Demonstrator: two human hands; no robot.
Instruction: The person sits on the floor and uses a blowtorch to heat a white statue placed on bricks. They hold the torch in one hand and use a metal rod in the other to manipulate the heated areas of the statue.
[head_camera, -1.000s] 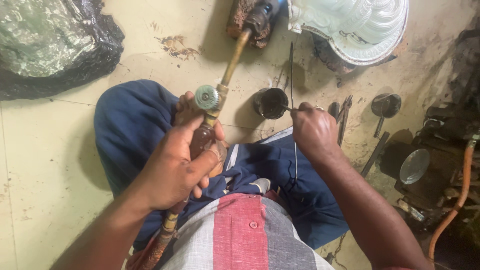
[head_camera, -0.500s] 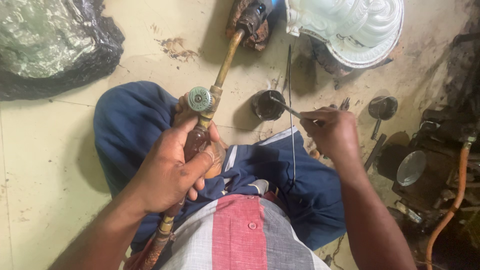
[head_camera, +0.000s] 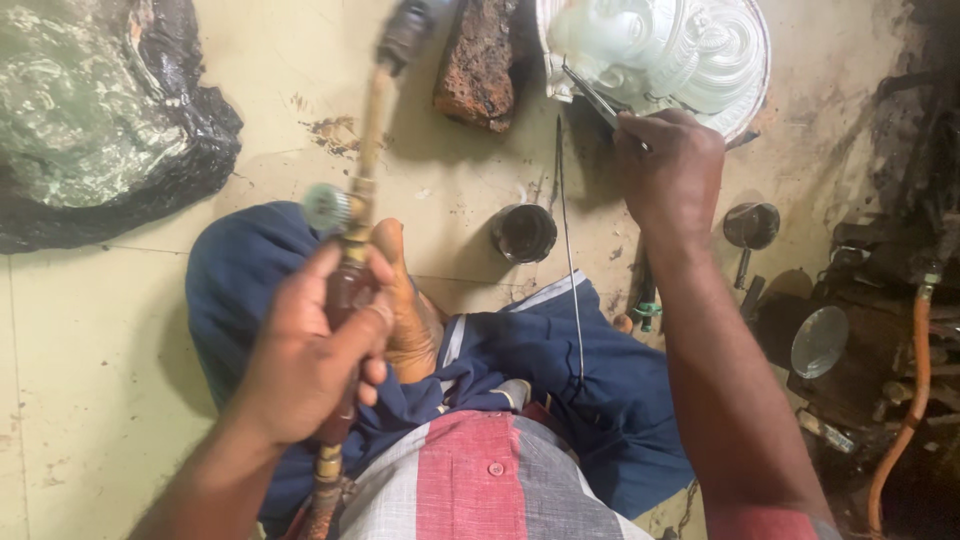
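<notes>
Two hands at work: left hand (head_camera: 300, 365) grips a brass torch (head_camera: 350, 250); right hand (head_camera: 668, 170) pinches tweezers (head_camera: 592, 95) against a silver ornament (head_camera: 665, 45), seemingly positioning before heating.

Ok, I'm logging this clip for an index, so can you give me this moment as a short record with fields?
Setting: person seated on a pale floor
Left hand: gripped around a brass torch with a green knob, pointing away
Right hand: holds thin tweezers against a white ornate casting
Between hands: small dark cup, thin wire, brick
Right side: orange hose
</notes>
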